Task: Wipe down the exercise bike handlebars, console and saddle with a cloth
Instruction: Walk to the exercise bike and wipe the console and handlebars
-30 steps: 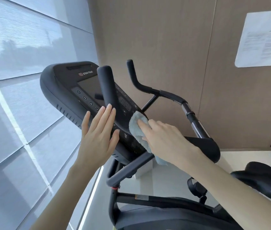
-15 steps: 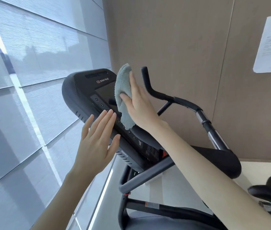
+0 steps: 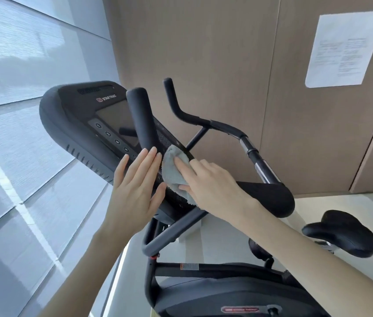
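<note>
Cloth point(image 3: 173, 170), grey and bunched, lies pressed against the lower right part of the black console point(image 3: 94, 124) under the right hand point(image 3: 213, 186), whose fingers point(image 3: 182, 164) are spread flat over it and pin it to the panel. The left hand point(image 3: 135, 188) rests open beside it, fingers straight and together, touching the console's lower edge and the near handlebar grip point(image 3: 139, 117). The far handlebar point(image 3: 194, 117) curves off to the right, and the black saddle point(image 3: 341, 232) sits well apart at lower right.

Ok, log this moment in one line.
right hand: presses cloth on console lower edge | left hand: open, flat beside | saddle: untouched
</note>
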The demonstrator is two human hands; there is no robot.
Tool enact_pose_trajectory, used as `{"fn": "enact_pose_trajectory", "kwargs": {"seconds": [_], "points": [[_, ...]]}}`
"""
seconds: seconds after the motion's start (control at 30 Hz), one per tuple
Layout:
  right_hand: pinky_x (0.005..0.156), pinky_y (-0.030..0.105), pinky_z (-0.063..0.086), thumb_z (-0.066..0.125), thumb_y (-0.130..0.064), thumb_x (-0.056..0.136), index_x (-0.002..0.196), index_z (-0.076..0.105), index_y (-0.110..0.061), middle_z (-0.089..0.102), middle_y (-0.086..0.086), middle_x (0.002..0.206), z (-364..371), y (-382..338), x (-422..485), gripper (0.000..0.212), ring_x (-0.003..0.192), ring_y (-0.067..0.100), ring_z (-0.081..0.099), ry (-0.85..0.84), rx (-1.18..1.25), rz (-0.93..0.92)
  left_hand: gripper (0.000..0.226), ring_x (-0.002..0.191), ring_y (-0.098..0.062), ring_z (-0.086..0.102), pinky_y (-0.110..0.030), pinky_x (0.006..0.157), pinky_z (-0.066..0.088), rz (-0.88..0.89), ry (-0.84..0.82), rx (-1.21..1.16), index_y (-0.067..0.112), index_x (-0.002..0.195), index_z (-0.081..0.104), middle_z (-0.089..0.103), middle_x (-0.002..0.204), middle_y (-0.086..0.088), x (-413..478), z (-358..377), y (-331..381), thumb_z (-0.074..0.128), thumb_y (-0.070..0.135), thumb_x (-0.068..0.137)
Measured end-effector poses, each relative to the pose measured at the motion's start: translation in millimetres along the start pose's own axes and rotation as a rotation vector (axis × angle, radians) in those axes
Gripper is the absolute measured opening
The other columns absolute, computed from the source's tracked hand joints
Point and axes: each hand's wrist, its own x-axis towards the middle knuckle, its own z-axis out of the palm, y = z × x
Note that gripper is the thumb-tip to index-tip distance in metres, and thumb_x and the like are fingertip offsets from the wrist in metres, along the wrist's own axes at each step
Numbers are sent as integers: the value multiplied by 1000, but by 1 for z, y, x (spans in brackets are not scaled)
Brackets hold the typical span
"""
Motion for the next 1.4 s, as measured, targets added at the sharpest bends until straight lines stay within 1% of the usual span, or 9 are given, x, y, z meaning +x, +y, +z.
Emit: {"fn": "enact_pose_trajectory", "kwargs": {"seconds": [0.13,0.27,0.33,0.43,0.67,0.87,1.0,1.27,1.4], "points": [[83,33,42,34,-35,101,149,13,-12,50,6,110,-6,8,-33,57,98,23,50,-100,-62,54,52,139,-24,32,-51,115,17,-11,3,2,3,140,42,38,148,-10,-1,7,1,38,30,97],[73,31,49,72,-12,73,136,45,-4,61,9,98,-15,5,-41,69,91,24,59,-7,-108,114,50,138,-24,34,-51,115,16,9,20,-24,3,140,42,38,149,-9,-2,8,-3,37,27,97],[75,32,54,64,-19,83,133,49,-3,62,11,102,-12,-1,-30,55,98,25,60,167,-70,111,49,139,-23,33,-52,116,15,13,24,-48,3,140,43,37,149,-9,-2,8,-6,36,25,96],[90,36,51,42,-31,95,141,39,-8,58,14,119,5,-16,-15,52,116,28,53,174,-34,129,48,139,-22,32,-51,117,11,15,36,-100,3,140,42,37,149,-8,-2,8,-8,35,21,96],[105,50,38,23,-3,99,144,33,-7,47,23,137,50,-21,-55,46,128,38,44,266,-264,220,49,139,-22,32,-54,115,14,16,68,-117,3,140,42,38,149,-9,-4,15,-9,34,20,95],[111,53,25,27,-1,98,134,48,-3,45,21,140,74,-37,-67,41,134,37,35,385,-234,282,49,141,-21,29,-52,116,12,12,71,-130,3,141,41,36,150,-9,-5,18,-7,35,21,96],[114,53,18,18,-2,97,129,53,-1,45,18,141,104,-57,-82,47,137,34,29,297,-170,225,49,141,-21,29,-52,116,10,13,55,-120,4,141,40,36,150,-8,-6,16,-9,34,22,96],[111,49,27,63,8,74,119,61,1,53,16,134,118,-96,-91,45,137,30,31,201,83,75,50,141,-22,30,-55,115,13,43,21,-104,4,141,40,37,150,-8,-5,10,-11,31,25,97],[112,51,27,40,2,91,128,47,3,47,20,138,82,-73,-77,37,137,33,29,431,112,180,50,141,-22,30,-55,115,13,36,27,-125,3,141,41,36,150,-9,-6,11,-11,34,24,96]]}}
